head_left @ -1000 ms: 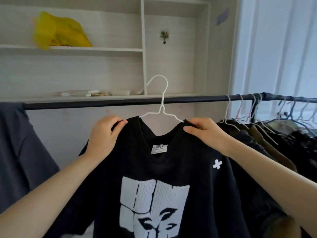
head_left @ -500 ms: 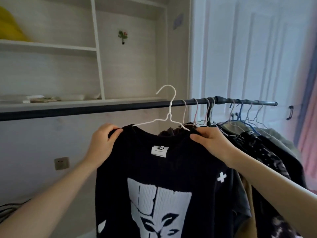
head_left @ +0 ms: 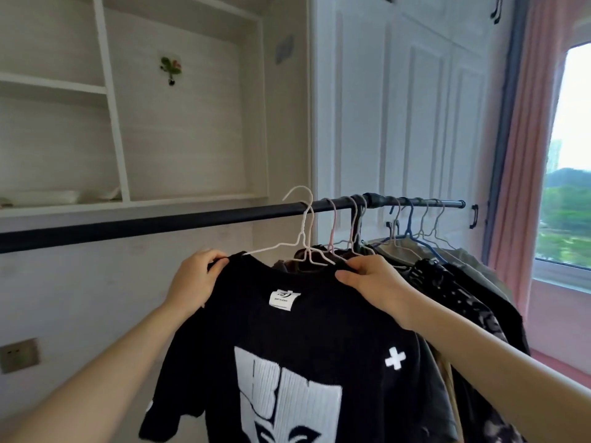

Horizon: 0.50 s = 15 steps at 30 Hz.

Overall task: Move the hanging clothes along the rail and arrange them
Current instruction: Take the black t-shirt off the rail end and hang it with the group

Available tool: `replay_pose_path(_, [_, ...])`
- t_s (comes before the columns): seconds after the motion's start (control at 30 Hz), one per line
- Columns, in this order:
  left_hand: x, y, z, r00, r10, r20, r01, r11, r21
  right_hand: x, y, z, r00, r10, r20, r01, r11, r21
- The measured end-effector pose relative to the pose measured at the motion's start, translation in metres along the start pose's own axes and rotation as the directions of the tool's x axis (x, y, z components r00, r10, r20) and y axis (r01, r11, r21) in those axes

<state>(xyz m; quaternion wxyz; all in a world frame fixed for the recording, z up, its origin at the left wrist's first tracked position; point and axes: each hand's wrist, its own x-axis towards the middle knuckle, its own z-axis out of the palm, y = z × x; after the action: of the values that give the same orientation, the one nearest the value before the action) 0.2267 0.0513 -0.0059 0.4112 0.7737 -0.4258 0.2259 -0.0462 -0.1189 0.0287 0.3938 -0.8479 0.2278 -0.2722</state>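
Observation:
A black T-shirt [head_left: 307, 340] with a white print hangs on a white wire hanger [head_left: 302, 225]. The hanger's hook overlaps the black rail [head_left: 160, 223]; I cannot tell whether it rests on it. My left hand [head_left: 195, 279] grips the shirt's left shoulder. My right hand [head_left: 374, 281] pinches the right shoulder. Directly to the right, several dark and olive garments [head_left: 454, 282] hang bunched together on thin hangers up to the rail's far end.
Pale wooden shelves [head_left: 128, 199] fill the wall behind the rail. White cupboard doors [head_left: 399, 123] stand behind the rail's right end. A pink curtain [head_left: 524, 187] and a window [head_left: 569, 187] are at far right. A wall socket [head_left: 19, 354] sits low left.
The black T-shirt and both hands have travelled right along the rail, from its bare middle up against the bunched garments. The view has turned right, revealing the window.

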Motion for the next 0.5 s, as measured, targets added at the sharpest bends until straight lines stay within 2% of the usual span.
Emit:
replay_pose_path(0.3, [0.001,-0.019,0.028,0.991,-0.077,0.114,0.076,0.997,0.009,-0.001,-0.001,0.017,0.998,-0.041,0.045,0.053,0.943,-0.327])
replay_pose_path(0.5, [-0.001,-0.021,0.044,0.985,-0.119,0.128,0.126,0.991,-0.048,-0.005,-0.001,0.018,0.998,-0.032,0.053,0.051,0.914,-0.402])
